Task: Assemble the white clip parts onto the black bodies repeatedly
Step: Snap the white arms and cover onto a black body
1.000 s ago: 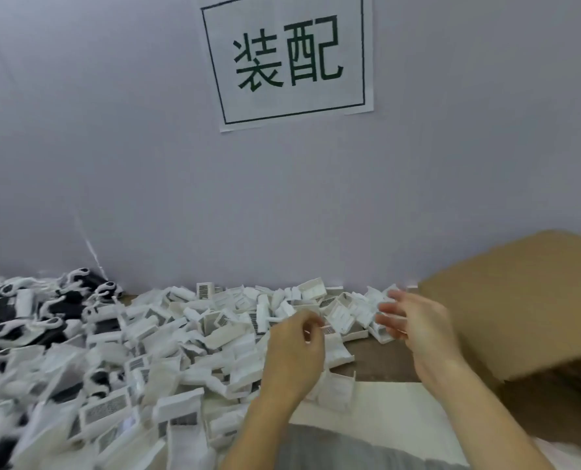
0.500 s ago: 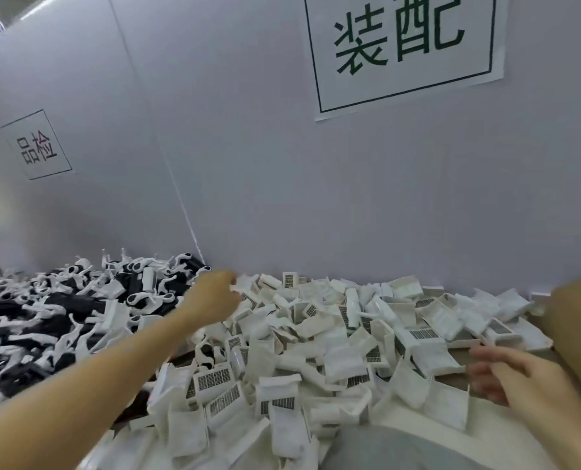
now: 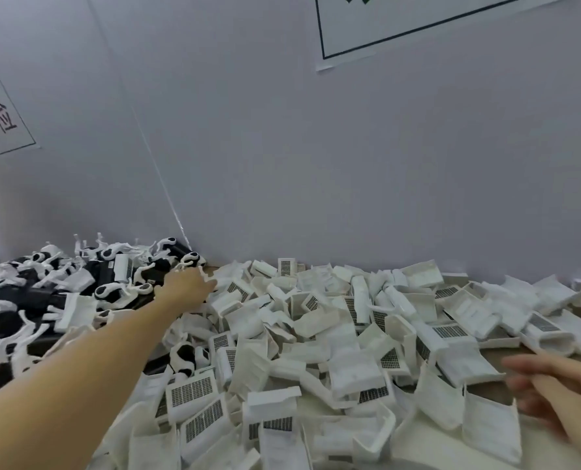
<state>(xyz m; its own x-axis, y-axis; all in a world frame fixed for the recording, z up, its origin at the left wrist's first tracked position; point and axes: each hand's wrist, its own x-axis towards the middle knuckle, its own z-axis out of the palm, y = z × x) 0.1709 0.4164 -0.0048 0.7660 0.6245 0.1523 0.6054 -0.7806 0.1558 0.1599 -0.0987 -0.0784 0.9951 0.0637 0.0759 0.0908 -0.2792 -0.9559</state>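
Head view: the left hand [image 3: 189,288] reaches to the far boundary where the heap of white clip parts [image 3: 333,340] meets the pile of black bodies [image 3: 45,293], many already carrying white pieces. The likely risk is snagging: the pieces interlock, so lifting one may drag neighbours off the table [image 3: 414,435]. Its fingers curl down into the pile; whether they grip anything cannot be told. The right hand [image 3: 560,398] hovers near the heap's right edge, fingers spread and relaxed, holding nothing.
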